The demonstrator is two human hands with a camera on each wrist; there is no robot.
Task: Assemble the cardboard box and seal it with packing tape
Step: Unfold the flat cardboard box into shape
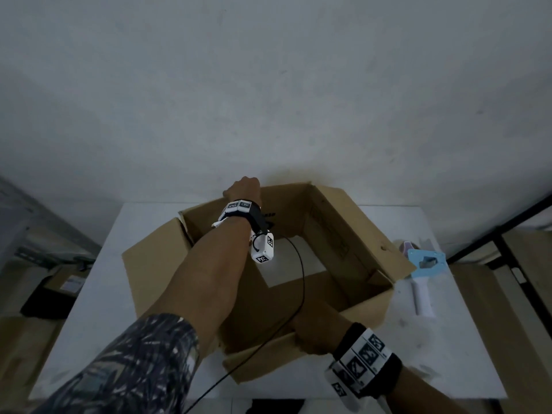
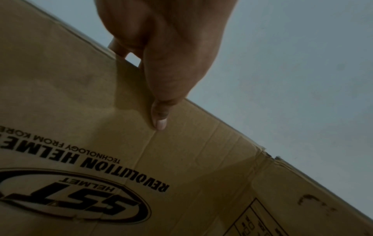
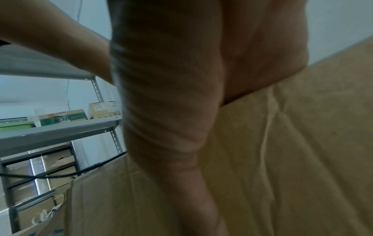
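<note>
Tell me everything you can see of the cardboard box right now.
The brown corrugated cardboard box stands opened up on the white table, its top open and its flaps spread outward. Bare tabletop shows through the inside, so the bottom is not closed. Its far wall carries black helmet branding, and the card looks creased and worn. The left hand grips the top edge of the far wall, thumb on the inside; the right hand holds the near edge. A thin black cable drapes across it. No tape shows on it.

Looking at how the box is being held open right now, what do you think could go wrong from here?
The cable from the left wrist hangs inside the cardboard box and may get trapped under flaps. The left hand only pinches the far wall's edge, so it might slip. The tape dispenser lies close beside the box and could get knocked.
</note>
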